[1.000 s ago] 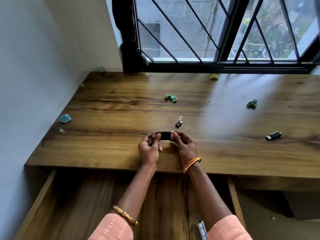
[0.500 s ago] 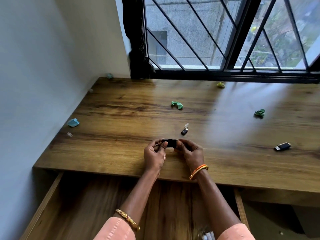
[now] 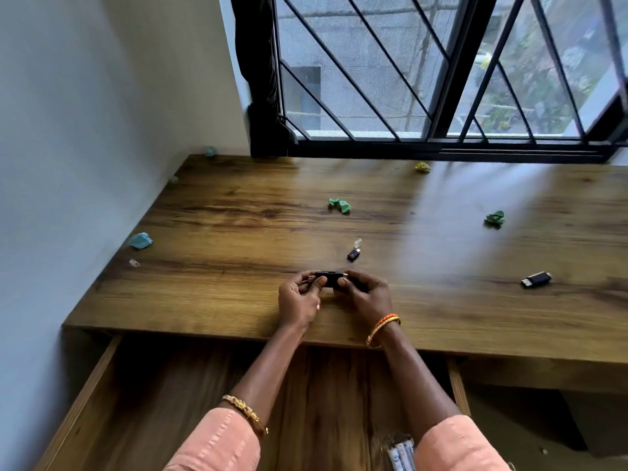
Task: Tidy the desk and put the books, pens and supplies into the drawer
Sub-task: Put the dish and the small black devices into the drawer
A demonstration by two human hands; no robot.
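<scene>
Above the near edge of the brown wooden desk (image 3: 238,232): left hand (image 3: 299,300) and right hand (image 3: 365,297) pinch a small black rectangular device (image 3: 329,277) between fingertips (one end each). Open wooden drawer (image 3: 112,396) below.

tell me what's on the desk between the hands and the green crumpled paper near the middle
In the head view, a small black USB stick with its clear cap off beside it lies between the hands' black device and the green paper.
</scene>
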